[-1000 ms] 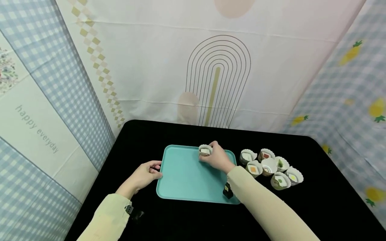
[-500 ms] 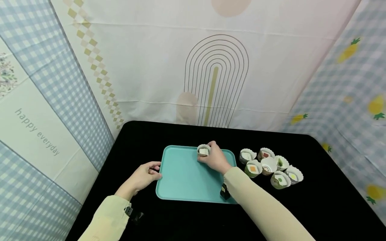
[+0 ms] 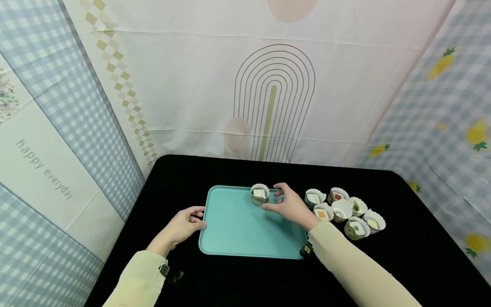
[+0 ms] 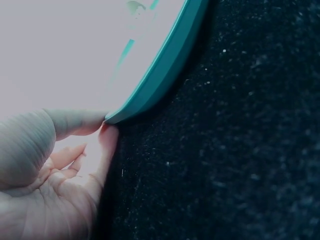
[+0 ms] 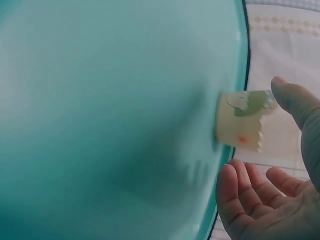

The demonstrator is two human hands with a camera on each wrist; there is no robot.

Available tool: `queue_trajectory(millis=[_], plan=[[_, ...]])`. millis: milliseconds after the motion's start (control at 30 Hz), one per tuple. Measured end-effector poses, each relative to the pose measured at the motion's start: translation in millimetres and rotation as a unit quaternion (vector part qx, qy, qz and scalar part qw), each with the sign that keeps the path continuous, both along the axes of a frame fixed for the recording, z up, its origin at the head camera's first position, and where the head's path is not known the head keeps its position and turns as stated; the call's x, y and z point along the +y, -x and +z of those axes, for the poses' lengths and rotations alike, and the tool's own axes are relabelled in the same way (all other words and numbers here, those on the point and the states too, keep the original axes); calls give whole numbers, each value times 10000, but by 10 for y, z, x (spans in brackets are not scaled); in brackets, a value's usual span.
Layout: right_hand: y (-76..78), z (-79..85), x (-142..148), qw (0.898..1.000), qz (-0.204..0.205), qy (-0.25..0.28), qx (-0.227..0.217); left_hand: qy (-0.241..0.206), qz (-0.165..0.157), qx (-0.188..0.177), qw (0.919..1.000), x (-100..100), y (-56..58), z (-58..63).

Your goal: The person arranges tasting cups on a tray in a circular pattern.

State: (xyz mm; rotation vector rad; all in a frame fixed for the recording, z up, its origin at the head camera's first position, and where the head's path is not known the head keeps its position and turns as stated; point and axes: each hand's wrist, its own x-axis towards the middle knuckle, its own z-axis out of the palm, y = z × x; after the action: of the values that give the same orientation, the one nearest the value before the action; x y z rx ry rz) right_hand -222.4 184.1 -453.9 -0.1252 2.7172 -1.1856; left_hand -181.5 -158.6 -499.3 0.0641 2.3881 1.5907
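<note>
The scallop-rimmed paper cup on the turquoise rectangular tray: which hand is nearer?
Right. The right hand is just beside the cup; the left hand is farther away, at the left edge of the tray.

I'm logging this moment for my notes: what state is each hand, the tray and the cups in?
Left hand: pinching the tray's left edge.
Right hand: open beside the cup on the tray, holding nothing.
Turquoise tray: lying flat, bearing one cup.
Cup on the tray: upright, white piece inside.
Seven other cups: open-topped, clustered right of the tray.
</note>
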Motion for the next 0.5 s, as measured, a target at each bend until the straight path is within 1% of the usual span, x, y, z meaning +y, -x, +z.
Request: queue_trajectory(millis=[100, 233, 333, 500], plan=[[-105, 34, 153, 9999, 57, 127, 51, 52, 9, -6, 10000, -16, -5, -12], [-233, 92, 406, 9987, 96, 494, -16, 74, 0, -17, 10000, -26, -4, -29], [-329, 159, 612, 9976, 1, 688, 44, 59, -4, -24, 10000, -20, 5, -34], [-543, 289, 981, 9973, -262, 611, 310, 33, -25, -29, 10000, 8, 20, -36]])
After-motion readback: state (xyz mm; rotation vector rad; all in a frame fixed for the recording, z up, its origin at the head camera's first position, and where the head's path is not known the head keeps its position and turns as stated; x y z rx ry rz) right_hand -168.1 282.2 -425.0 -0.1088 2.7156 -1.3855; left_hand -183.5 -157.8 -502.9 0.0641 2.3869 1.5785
